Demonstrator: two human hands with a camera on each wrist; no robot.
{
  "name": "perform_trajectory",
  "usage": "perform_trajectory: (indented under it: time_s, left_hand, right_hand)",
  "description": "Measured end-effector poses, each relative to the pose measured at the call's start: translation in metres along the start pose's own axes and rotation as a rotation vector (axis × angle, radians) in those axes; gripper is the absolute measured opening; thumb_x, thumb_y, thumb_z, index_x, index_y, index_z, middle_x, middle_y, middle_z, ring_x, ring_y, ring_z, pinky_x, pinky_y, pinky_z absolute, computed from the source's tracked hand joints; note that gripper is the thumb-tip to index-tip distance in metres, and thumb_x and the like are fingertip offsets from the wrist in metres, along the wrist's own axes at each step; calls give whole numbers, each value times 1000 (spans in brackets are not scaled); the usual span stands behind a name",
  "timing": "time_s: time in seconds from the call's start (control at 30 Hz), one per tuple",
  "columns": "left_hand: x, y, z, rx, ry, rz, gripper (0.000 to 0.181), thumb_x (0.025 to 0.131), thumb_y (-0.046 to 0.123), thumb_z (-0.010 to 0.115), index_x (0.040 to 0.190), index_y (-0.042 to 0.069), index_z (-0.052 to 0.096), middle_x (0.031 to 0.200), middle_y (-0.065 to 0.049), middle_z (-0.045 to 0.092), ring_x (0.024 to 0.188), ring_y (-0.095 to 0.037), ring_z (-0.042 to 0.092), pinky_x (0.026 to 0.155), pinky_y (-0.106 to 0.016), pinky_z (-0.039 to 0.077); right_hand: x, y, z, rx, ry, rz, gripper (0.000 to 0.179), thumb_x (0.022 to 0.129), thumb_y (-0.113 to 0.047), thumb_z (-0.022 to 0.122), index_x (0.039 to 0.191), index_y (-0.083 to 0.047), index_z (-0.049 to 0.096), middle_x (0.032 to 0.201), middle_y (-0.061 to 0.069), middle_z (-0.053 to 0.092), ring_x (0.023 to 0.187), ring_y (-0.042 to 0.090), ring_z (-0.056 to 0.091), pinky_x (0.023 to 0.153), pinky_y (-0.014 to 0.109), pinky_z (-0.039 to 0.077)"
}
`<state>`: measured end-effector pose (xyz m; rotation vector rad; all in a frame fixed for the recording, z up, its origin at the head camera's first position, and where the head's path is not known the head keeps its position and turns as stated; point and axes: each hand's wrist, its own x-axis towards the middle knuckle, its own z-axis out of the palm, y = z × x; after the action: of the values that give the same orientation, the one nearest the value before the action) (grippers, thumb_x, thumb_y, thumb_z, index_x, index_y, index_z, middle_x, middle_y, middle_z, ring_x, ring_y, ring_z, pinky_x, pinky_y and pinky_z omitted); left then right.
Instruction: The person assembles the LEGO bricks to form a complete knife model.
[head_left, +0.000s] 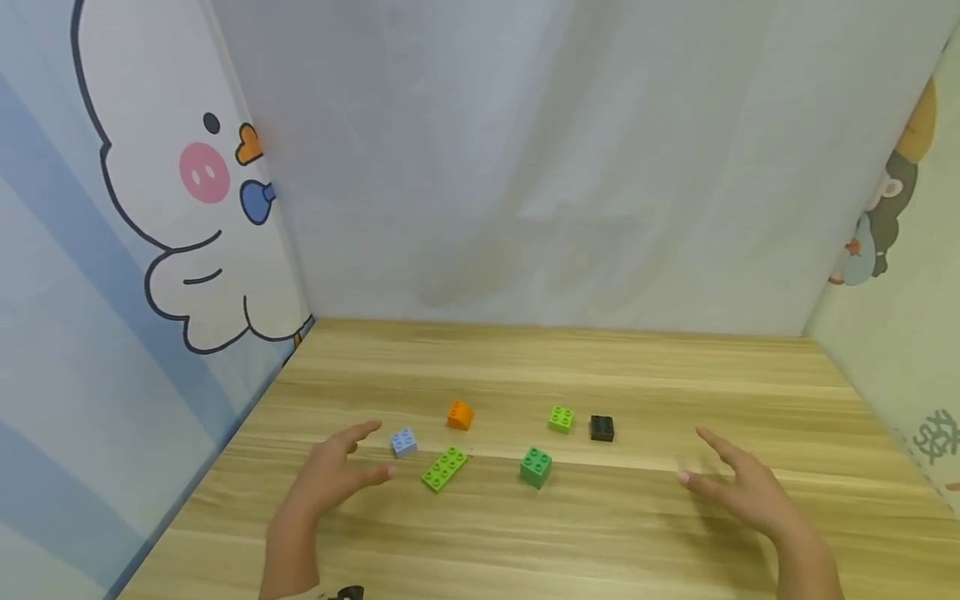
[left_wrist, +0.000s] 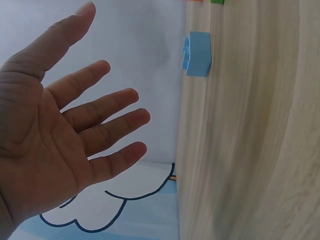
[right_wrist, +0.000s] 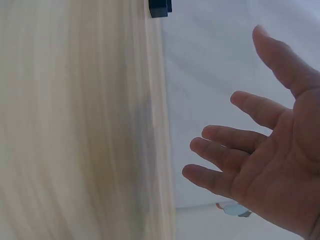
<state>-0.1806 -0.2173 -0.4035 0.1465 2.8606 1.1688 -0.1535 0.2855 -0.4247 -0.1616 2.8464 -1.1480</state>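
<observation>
My left hand (head_left: 333, 475) hovers at the left with fingers spread, holding nothing. Just to its right sits a small light blue building brick (head_left: 403, 443), which the left wrist view shows apart from the fingertips. Beside that lies a long lime green brick (head_left: 445, 469), with an orange brick with a rounded side (head_left: 460, 415) behind. A taller dark green brick (head_left: 536, 467) stands near the middle. Farther back are a small lime brick (head_left: 560, 419) and a black brick (head_left: 602, 428). My right hand (head_left: 746, 492), fingers extended and holding nothing, is over the table to the right of the black brick.
The bricks rest on a wood-grain table (head_left: 480, 550). A pale grey curtain (head_left: 555, 167) hangs along the back edge. Printed panels close in both sides, the left one with a large white cartoon bird (head_left: 165, 167).
</observation>
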Motion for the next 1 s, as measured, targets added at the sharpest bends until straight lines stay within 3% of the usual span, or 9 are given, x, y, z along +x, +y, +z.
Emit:
perform_trajectory:
  time_s: [0.2,0.37,0.67,1.0]
  left_hand:
    - [1,2,20,-115,7,10,66,74,27,79,132,9,52,128,-24,50,113,-44,48,86,-54,44]
    - [4,6,32,-181,-1,27,63,73,24,80,129,9,55,125,-21,53,112,-42,50,86,-53,44]
    - [6,7,45,-192,-8,-1,62,72,25,80,127,8,56,124,-17,56,113,-39,51,91,-55,39]
    - [5,3,58,-215,-19,-34,61,70,22,81,125,9,58,120,-18,57,110,-37,53,90,-57,38]
  right_hand:
    - [4,-5,13,51,-21,3,83,86,-40,65,146,-2,23,143,32,24,122,56,28,84,68,34]
    - [7,-13,20,155,-21,-7,80,86,-36,66,146,-3,24,143,32,23,125,53,25,86,65,36]
    - [17,-26,35,308,-40,-59,75,86,-27,68,144,-2,28,142,30,27,126,50,28,89,59,39]
    - [28,-38,60,379,-64,-89,68,86,-22,68,140,3,35,139,29,34,123,47,35,91,56,39]
